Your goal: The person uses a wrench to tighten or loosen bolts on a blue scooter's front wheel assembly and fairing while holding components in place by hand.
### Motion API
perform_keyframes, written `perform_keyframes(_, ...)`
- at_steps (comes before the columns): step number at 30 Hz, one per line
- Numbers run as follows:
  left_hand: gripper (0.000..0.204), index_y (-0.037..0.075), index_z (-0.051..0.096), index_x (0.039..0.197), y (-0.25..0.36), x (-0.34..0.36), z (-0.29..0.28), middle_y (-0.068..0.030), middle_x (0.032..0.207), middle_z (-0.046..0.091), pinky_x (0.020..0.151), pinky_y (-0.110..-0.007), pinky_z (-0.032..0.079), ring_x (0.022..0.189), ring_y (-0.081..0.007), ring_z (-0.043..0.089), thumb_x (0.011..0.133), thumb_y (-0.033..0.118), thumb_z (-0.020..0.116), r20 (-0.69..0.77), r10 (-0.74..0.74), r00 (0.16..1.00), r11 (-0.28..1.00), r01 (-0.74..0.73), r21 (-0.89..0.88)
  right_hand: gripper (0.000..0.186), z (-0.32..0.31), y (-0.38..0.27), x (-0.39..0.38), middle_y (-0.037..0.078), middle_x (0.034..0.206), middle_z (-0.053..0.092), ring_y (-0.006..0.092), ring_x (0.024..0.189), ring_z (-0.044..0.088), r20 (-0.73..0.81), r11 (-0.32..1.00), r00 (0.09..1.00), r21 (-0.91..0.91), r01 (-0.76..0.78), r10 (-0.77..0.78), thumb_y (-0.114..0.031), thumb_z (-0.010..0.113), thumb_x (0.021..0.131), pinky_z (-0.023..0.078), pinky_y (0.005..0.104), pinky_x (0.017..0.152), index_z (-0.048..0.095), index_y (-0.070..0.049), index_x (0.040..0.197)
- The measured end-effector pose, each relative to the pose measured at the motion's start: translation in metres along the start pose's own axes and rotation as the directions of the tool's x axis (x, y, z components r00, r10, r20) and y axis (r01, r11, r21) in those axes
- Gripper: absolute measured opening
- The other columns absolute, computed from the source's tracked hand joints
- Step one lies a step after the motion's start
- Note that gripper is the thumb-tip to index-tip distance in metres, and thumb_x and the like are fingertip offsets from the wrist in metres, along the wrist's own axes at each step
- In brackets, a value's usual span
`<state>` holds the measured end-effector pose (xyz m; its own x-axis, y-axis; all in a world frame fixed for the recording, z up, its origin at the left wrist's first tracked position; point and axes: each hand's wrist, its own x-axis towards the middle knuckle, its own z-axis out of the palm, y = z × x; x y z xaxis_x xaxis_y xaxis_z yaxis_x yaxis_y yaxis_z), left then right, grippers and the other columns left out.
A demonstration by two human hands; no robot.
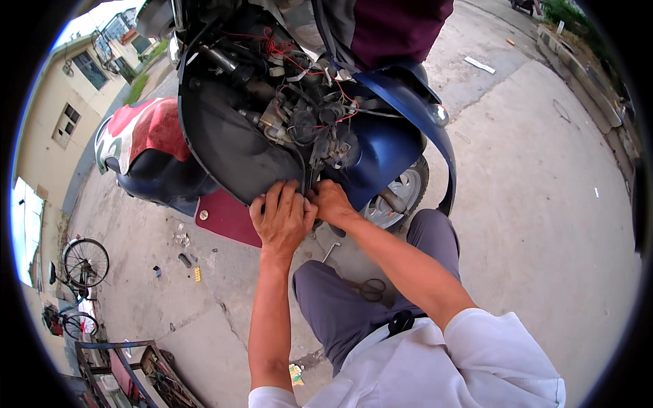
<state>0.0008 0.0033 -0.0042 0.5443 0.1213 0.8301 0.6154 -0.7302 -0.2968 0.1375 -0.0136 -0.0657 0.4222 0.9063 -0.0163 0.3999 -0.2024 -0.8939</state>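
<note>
Curved matte-black plastic panel [228, 139], at the opened front of a blue-bodied scooter [386, 146]. Left hand [281, 223]: fingers bent over its lower edge, firmness indeterminable. Right hand [333, 204]: alongside, fingertips hidden, grip indeterminable. Risk: uneven pulling could crack the edge.

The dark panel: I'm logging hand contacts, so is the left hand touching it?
Touching. The head view shows the left hand with its fingers bent over the lower edge of the dark panel, no gap showing between them.
</note>
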Motion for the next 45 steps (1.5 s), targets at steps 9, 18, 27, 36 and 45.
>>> perform_keyframes(9,0.008,0.012,0.064,0.074,0.003,0.004,-0.002,0.0054,0.104,0.073,0.095,-0.038,0.036,0.102,-0.0144,0.065,0.074,0.016,0.070,0.018,-0.004,1.000,1.000,0.003,0.011,0.037,-0.053,-0.007,-0.016,0.030,0.101,0.072,0.0462,0.104,0.069,-0.029,0.999,0.998,-0.015,-0.048,0.048,-0.033,0.064,0.092,0.054,0.0502,0.095,0.078,0.001,0.098)
perform_keyframes(18,0.007,0.012,0.064,0.075,0.003,0.004,-0.003,0.0050,0.105,0.073,0.094,-0.038,0.036,0.103,-0.0144,0.065,0.073,0.016,0.070,0.023,0.001,1.000,1.000,-0.002,0.009,0.034,-0.062,-0.008,-0.002,0.030,0.102,0.072,0.0443,0.105,0.069,0.054,0.993,0.992,0.040,-0.112,0.110,-0.028,0.064,0.089,0.054,0.0469,0.095,0.077,0.002,0.097)
perform_keyframes(27,0.008,0.012,0.064,0.075,0.000,0.000,0.000,0.0049,0.105,0.073,0.094,-0.037,0.035,0.103,-0.0140,0.065,0.073,0.017,0.071,0.017,-0.003,1.000,1.000,0.003,0.018,0.037,-0.058,-0.008,0.001,0.031,0.102,0.071,0.0459,0.106,0.067,0.040,0.992,0.994,0.070,-0.101,0.099,-0.029,0.064,0.088,0.054,0.0467,0.095,0.075,0.005,0.093)
perform_keyframes(36,0.008,0.013,0.063,0.074,0.002,0.001,0.001,0.0054,0.106,0.073,0.094,-0.037,0.035,0.103,-0.0140,0.065,0.073,0.016,0.070,0.019,-0.008,1.000,1.000,0.008,0.022,0.035,-0.040,0.005,0.008,0.030,0.106,0.072,0.0432,0.110,0.068,0.004,0.992,0.993,0.043,-0.120,0.120,-0.032,0.064,0.093,0.054,0.0480,0.096,0.077,0.001,0.098)
perform_keyframes(45,0.008,0.013,0.064,0.074,0.003,-0.001,0.004,0.0058,0.105,0.073,0.094,-0.038,0.035,0.102,-0.0140,0.065,0.073,0.018,0.070,-0.009,-0.002,1.000,1.000,0.002,0.011,0.037,-0.009,-0.004,0.017,0.023,0.076,0.075,0.0323,0.068,0.076,0.157,0.931,0.967,0.276,-0.237,0.200,-0.020,0.061,0.098,0.060,0.0399,0.073,0.073,0.011,0.083)
